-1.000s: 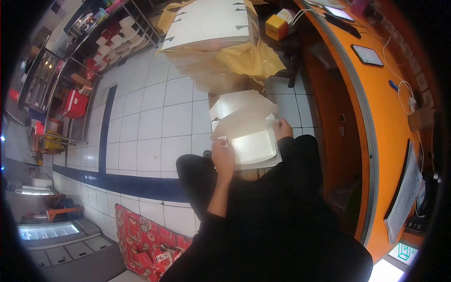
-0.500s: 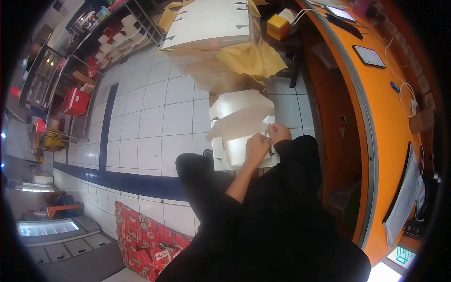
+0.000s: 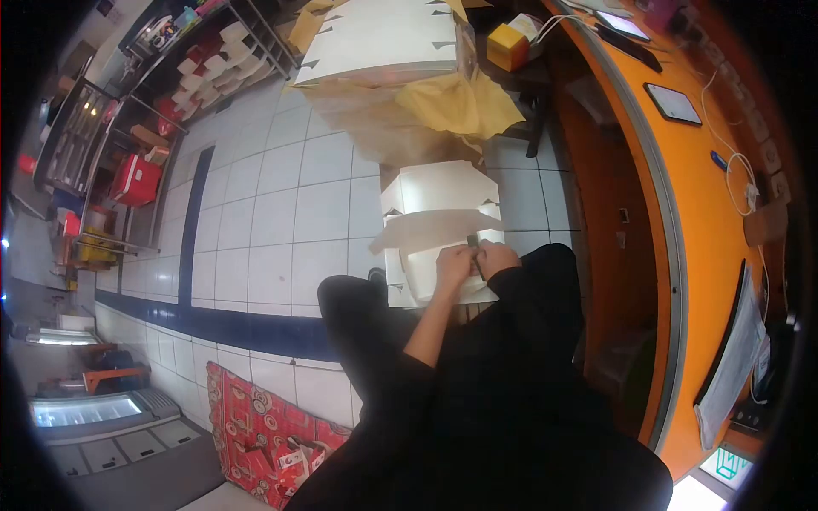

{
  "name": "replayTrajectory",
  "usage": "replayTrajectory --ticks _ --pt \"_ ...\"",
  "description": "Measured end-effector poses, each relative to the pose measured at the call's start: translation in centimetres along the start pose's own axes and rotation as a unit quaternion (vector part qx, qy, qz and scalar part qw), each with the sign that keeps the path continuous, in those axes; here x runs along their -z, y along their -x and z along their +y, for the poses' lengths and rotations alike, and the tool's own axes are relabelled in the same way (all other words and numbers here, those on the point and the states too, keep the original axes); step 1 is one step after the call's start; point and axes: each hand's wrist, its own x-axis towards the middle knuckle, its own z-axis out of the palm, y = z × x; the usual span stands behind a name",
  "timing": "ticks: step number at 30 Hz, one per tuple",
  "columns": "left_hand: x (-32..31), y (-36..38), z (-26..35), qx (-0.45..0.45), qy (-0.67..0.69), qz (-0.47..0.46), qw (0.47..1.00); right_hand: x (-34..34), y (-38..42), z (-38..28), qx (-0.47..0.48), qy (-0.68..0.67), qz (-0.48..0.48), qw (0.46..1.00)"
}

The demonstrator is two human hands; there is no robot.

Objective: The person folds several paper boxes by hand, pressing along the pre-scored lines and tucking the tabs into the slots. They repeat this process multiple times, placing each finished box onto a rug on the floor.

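A partly folded white cardboard box (image 3: 438, 189) lies in front of my knees, its back panel and slotted side flaps spread out. A pale grey-brown strip (image 3: 426, 228) crosses its middle. Both hands meet at the box's right side. My left hand (image 3: 454, 266) is closed there from the inner side, fingers bent on the side wall. Opposite it, my right hand (image 3: 499, 258) has its fingers curled over the same wall. A narrow dark green edge shows between the hands; the fingertips are partly hidden.
A stack of flat white cardboard sheets (image 3: 388, 38) in brown wrapping paper (image 3: 464, 102) stands ahead. On the right runs an orange counter (image 3: 652, 221) with a phone (image 3: 673, 104) and cables. A yellow box (image 3: 508, 47) sits beside the stack. Red patterned cloth (image 3: 247, 417) lies lower left.
My hands have shifted slightly down, closer together on the right side wall. The back panel stands more squarely, and the dark green edge now shows between the hands.
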Motion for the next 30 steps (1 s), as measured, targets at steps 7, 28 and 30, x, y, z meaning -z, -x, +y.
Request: replayTrajectory --ticks 7,28,30 --pt "3.4 4.5 2.7 -0.232 -0.242 0.078 0.939 1.8 0.9 0.5 -0.092 -0.085 -0.012 0.992" --pt "28.6 21.9 2.8 -0.115 -0.455 0.449 0.760 3.5 3.1 1.6 -0.057 -0.266 0.076 0.959" --pt "33.9 29.1 1.2 0.070 -0.513 0.555 0.651 2.7 3.0 2.1 -0.081 -0.232 0.074 0.967"
